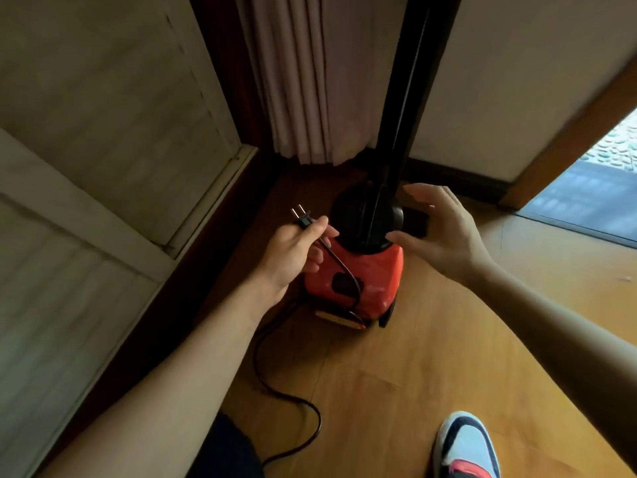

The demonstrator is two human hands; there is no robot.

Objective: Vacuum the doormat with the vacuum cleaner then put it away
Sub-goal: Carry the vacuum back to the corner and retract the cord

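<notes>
An upright vacuum cleaner (358,274) with a red body and a black top stands on the wooden floor near the corner, its black pole rising past the curtain. My left hand (293,257) pinches the black power cord just below the two-pin plug (302,216), with the pins pointing up. The cord (275,391) runs down over the red body and loops across the floor toward me. My right hand (437,232) hovers open beside the black top, fingers spread, apparently not touching it. The grey doormat (582,198) lies in the doorway at the right.
A pale curtain (303,81) hangs in the corner behind the vacuum. Panelled white doors (103,150) line the left side. A wooden door frame (568,132) borders the doorway on the right. My shoe (468,446) rests on the floor at the bottom right.
</notes>
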